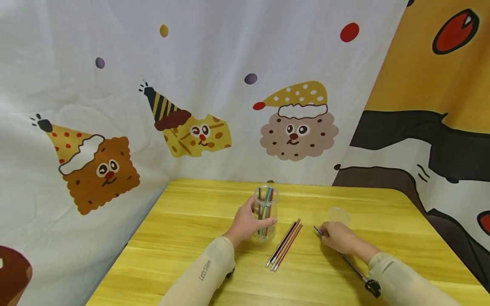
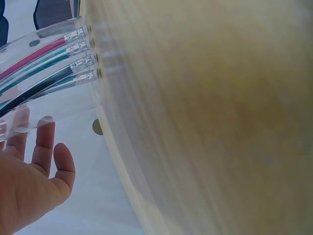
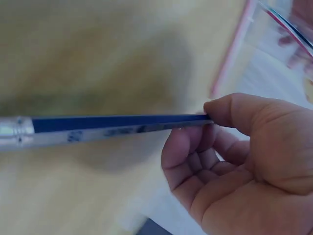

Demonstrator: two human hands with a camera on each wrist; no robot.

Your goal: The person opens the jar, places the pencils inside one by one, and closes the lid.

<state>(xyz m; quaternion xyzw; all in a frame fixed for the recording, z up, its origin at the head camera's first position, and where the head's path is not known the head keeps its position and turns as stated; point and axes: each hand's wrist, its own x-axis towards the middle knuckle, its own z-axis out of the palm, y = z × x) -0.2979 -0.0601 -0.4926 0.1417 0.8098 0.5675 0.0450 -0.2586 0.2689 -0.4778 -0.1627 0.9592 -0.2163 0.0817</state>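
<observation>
A clear plastic jar (image 1: pixel 274 209) stands on the table with several pencils (image 2: pixel 51 61) upright inside, their silver ends at the bottom. My left hand (image 1: pixel 245 223) grips the jar's side, thumb across its front. To the right, my right hand (image 1: pixel 340 239) pinches a blue and silver pencil (image 3: pixel 112 123) between thumb and fingers. That pencil slants low over the table, its metal-capped end toward the forearm. Between the hands lie a few dark and red pencils (image 1: pixel 284 247), side by side on the wood.
A round clear lid (image 1: pixel 340 214) lies just beyond my right hand. The yellow wood-grain table (image 1: pixel 183 221) ends at a white cartoon-printed curtain (image 1: pixel 214 55) behind and to the left. An orange and black printed cloth (image 1: pixel 428 93) hangs at the right.
</observation>
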